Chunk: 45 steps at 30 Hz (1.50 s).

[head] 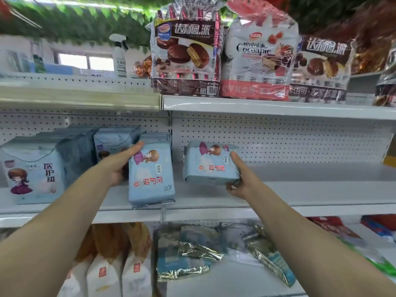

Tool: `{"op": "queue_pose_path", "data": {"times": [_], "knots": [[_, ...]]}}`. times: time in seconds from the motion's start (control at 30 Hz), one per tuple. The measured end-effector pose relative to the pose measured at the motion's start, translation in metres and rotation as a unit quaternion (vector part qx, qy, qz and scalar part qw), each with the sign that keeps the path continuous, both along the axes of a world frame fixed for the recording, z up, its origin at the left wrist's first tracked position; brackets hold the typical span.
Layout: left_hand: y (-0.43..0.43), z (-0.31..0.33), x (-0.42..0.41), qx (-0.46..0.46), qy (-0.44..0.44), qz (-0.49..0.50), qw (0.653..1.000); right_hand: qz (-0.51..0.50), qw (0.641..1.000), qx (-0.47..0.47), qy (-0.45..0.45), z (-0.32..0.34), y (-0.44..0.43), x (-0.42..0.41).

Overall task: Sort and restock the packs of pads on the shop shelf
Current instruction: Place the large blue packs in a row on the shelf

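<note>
Pale blue plastic wrap everywhere in the head view, so here's my read from the remote seat. The left hand (120, 166) has its grip on the left edge of an upright pack (150, 174) that stands at the front lip of the middle shelf (300, 189), right over the seam between two bays. Its fingers lie along the top corner and the thumb is hidden behind. The right hand (240, 181) has its grip on a second pack (210, 166) from the right end, thumb under and fingers over. That one is turned on its side, print running sideways, and I can't tell if it rests on the shelf or hangs just above it. If I were calling this step, I'd turn the sideways pack upright so the print matches. Then I'd slide both left against the row of matching packs (32, 168), faces forward and flush with the lip. The wrap looks slick and soft, so I'd hold by the edges and not squeeze the middle. Around it all: white metal shelving with a pegboard back (278, 136). Up top sit bags of chocolate pies (184, 61) and a spray bottle (119, 54). Below, crumpled foil packs (199, 249) lie flat beside white-and-brown bags (107, 264).
</note>
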State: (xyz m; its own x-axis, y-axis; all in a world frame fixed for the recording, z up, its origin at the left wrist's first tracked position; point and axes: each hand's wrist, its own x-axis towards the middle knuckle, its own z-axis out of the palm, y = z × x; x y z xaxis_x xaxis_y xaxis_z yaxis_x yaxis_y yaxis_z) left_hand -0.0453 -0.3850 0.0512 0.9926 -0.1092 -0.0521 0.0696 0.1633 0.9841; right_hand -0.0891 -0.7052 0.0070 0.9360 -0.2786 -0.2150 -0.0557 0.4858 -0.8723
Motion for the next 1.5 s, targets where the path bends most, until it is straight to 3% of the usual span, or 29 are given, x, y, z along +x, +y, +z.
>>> {"op": "queue_pose_path", "data": {"times": [0.33, 0.57, 0.77, 0.87, 1.03, 1.13, 1.2, 1.33, 1.5], "knots": [[-0.004, -0.002, 0.007, 0.003, -0.008, 0.027, 1.000, 0.020, 0.994, -0.102, -0.017, 0.021, -0.015, 0.038], [-0.010, -0.003, 0.019, -0.005, 0.003, 0.029, 1.000, 0.066, 0.980, -0.174, 0.074, 0.021, -0.021, 0.056], [-0.015, -0.004, 0.034, -0.018, 0.001, 0.020, 1.000, 0.037, 0.957, -0.259, 0.122, 0.009, -0.027, 0.056], [-0.021, -0.004, 0.039, -0.024, 0.007, 0.018, 1.000, 0.013, 0.951, -0.290, 0.104, 0.006, -0.026, 0.055], [-0.029, -0.001, 0.044, -0.021, 0.007, 0.010, 1.000, -0.073, 0.892, -0.444, 0.047, 0.005, -0.021, 0.062], [-0.031, 0.002, 0.045, -0.014, 0.012, 0.004, 1.000, -0.094, 0.902, -0.419, -0.049, 0.016, -0.001, 0.063], [-0.033, 0.003, 0.044, -0.012, 0.012, 0.000, 1.000, -0.066, 0.913, -0.388, -0.112, 0.026, 0.020, 0.058], [-0.036, 0.003, 0.041, -0.014, -0.004, -0.003, 1.000, 0.022, 0.889, -0.407, -0.206, 0.040, 0.062, 0.047], [-0.029, 0.003, 0.038, -0.023, -0.041, 0.009, 0.999, 0.093, 0.896, -0.394, -0.185, 0.047, 0.092, 0.044]]}}
